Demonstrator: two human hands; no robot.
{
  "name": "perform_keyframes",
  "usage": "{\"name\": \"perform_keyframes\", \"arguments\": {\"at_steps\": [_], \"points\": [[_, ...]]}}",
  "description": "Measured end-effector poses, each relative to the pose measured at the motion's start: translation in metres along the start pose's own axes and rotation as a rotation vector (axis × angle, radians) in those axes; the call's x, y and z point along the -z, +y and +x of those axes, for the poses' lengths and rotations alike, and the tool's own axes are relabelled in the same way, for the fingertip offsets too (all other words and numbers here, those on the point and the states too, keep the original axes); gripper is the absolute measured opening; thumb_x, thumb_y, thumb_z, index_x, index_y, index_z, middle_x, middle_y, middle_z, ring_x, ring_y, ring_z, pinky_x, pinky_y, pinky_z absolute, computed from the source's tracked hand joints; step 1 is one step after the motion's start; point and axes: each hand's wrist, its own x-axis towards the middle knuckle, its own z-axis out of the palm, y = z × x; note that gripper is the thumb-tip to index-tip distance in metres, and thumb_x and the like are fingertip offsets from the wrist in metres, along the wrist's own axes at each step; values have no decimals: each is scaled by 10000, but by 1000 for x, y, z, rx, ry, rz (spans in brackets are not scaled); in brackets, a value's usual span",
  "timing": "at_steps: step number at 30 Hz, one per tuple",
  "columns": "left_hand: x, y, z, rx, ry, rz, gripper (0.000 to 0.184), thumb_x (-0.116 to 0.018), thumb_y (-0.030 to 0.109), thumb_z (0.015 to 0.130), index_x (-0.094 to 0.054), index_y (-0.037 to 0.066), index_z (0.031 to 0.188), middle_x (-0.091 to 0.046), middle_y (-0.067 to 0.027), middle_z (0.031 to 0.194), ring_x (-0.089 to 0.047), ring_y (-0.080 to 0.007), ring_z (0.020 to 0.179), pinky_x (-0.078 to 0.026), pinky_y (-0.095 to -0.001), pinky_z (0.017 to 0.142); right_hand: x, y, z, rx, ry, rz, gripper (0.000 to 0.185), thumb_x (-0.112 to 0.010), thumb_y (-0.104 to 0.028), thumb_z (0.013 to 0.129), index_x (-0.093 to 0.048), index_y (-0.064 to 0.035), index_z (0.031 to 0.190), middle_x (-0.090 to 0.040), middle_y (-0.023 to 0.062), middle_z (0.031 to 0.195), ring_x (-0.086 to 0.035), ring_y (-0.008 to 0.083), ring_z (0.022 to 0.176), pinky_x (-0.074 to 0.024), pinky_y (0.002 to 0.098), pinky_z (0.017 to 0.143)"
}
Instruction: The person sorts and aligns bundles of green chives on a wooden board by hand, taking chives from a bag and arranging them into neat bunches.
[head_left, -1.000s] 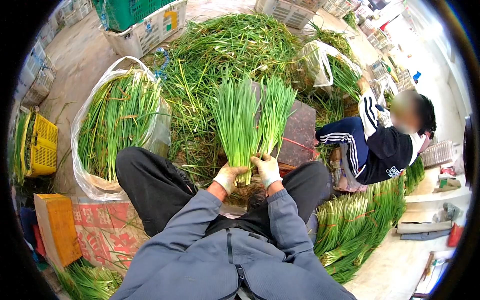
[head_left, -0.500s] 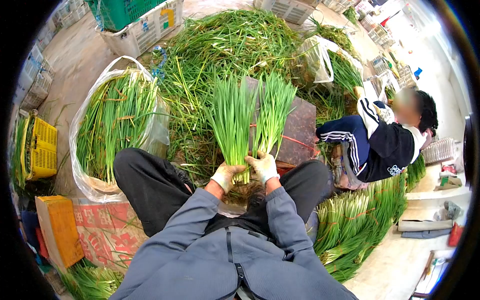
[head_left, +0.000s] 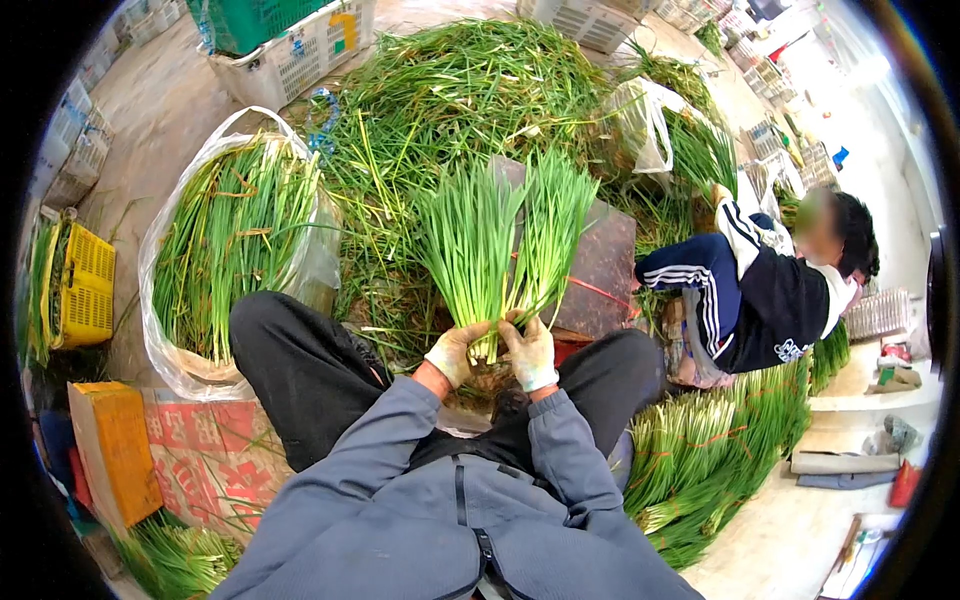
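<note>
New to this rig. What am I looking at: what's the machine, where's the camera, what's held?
There's no machine: a person is working with their own left hand and right hand. One camera worn on their head looks forward and down, so the grey jacket at the bottom is theirs. The left hand grips a fanned bunch of green stalks near the base; the right hand is at the base too, its exact grip hard to see. Beyond are a dark board and a heap of loose greens. A plastic bag of stalks stands to the left. On the right sits another person, near tied bundles.
</note>
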Motion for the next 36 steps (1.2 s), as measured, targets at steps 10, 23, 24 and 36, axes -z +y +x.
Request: {"name": "perform_keyframes", "arguments": {"at_steps": [10, 23, 24, 36], "points": [[-18, 41, -13, -252, 75, -136, 201, -606, 72, 916, -647, -20, 1091, -709, -163, 948, -708, -325, 839, -597, -473, 793, -3, -61, -33, -28, -208, 250, 167, -670, 31, 890, -616, 20, 1048, -701, 90, 880, -686, 159, 770, -560, 279, 709], [24, 77, -10, -415, 150, -100, 252, -613, -54, 869, -645, -34, 1118, -715, -115, 999, -701, -238, 817, -596, -343, 711, 36, -277, 22, 138, -1023, 487, 207, -751, 23, 808, -662, 40, 994, -698, 118, 866, -695, 215, 760, -577, 349, 701], [29, 76, -8, -395, 134, -106, 255, -612, -56, 868, -650, -30, 1118, -718, -115, 1016, -701, -235, 816, -592, -337, 704, 35, -293, 34, 317, -926, 642, 214, -763, 4, 798, -671, 35, 989, -701, 122, 874, -698, 228, 771, -577, 367, 714], [-5, 63, -31, -487, -183, 41, 473, -583, -36, 876, -523, 12, 1343, -624, -138, 1288, -679, -227, 872, -598, -349, 741, -34, -247, 219, 362, -76, -591, 443, -756, -291, 853, -684, 19, 1160, -730, 173, 1010, -699, 232, 857, -546, 345, 844]]}}
